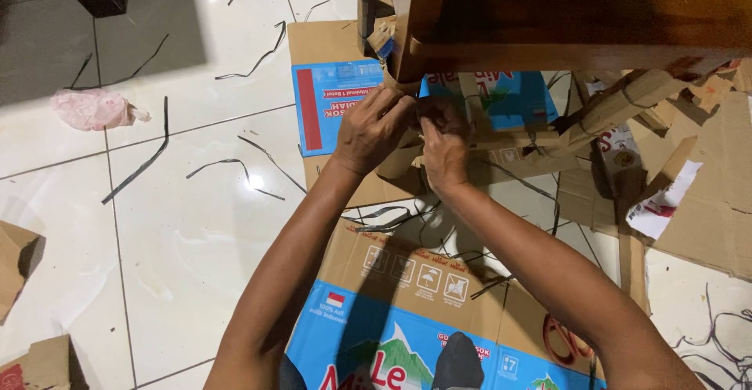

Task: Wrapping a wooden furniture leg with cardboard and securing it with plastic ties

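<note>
A dark brown wooden piece of furniture [564, 14] stands over the floor, one leg wrapped in brown cardboard [399, 159]. My left hand [374, 128] presses on that cardboard wrap just below the wooden frame. My right hand [444, 143] is beside it, fingers pinched on the wrap and what looks like a thin black strap; the fingertips are partly hidden. Another cardboard-wrapped leg or brace [619, 108] slants off to the right.
Flattened blue-and-brown cartons lie under the furniture [333, 100] and near me [407, 304]. Black plastic strap pieces [141, 167] litter the white tiled floor. A pink plastic bag [94, 108] lies at left. Loose cardboard sheets [705, 186] pile at right, scraps [19, 261] at left.
</note>
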